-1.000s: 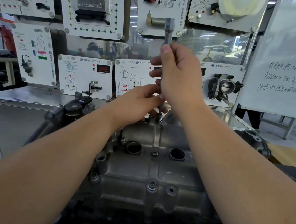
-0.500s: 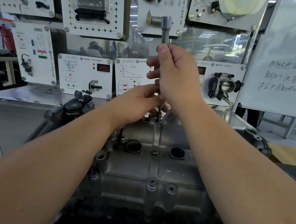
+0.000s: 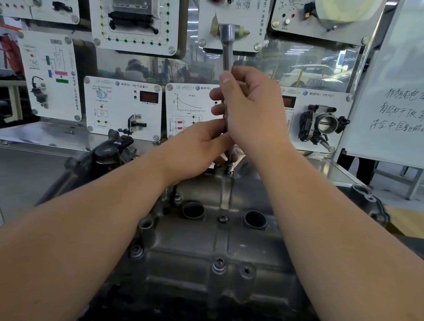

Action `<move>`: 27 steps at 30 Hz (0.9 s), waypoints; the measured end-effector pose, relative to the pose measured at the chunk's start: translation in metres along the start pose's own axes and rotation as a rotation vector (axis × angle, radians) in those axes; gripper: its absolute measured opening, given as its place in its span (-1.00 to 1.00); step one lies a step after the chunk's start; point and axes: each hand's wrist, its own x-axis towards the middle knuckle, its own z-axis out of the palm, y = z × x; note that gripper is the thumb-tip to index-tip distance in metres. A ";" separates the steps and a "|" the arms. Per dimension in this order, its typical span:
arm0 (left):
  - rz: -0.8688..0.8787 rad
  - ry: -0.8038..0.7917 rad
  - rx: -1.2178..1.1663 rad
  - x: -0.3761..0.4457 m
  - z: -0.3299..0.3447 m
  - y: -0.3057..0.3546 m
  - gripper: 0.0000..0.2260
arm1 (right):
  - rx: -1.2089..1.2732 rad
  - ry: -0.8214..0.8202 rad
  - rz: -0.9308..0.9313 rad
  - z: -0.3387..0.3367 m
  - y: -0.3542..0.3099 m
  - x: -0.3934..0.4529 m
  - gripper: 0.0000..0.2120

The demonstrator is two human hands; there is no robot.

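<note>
Obs.: long socket driver [image 3: 227, 46] stands near upright over the far edge of the engine cover [image 3: 193, 252], its lower tip seated on a bolt [image 3: 228, 169] at the middle of that far edge. Right hand [image 3: 255, 112] is wrapped round the mid-shaft above the cover, thumb laid up along the shaft, the socket-shaped top end free above the fist. Left hand [image 3: 196, 147] sits lower, just over the cover's far edge, fingers curled round the bottom of the shaft next to the bolt; its fingertips are partly hidden behind the right hand. Also on the cover: a centre bolt [image 3: 222, 219] between two round wells [image 3: 193, 210], and another bolt [image 3: 219, 263] toward the near edge. Judgement: the step in hand is turning the far-edge bolt by hand with the driver; whether it is being loosened or tightened cannot be told. Next move calls for keeping the shaft square to the cover, the lower hand steadying the tip so it does not slip off the head, while the upper hand twists.
</note>
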 end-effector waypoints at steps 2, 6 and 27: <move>0.000 0.003 0.014 0.000 0.000 -0.001 -0.81 | 0.002 0.027 -0.012 0.000 0.000 0.000 -0.77; -0.043 0.045 0.007 0.003 0.000 -0.003 -0.76 | 0.033 0.155 0.022 -0.001 0.002 0.003 -0.67; -0.160 0.275 0.025 0.014 -0.005 -0.016 -0.73 | -1.133 -0.548 0.193 -0.005 0.007 -0.006 -0.79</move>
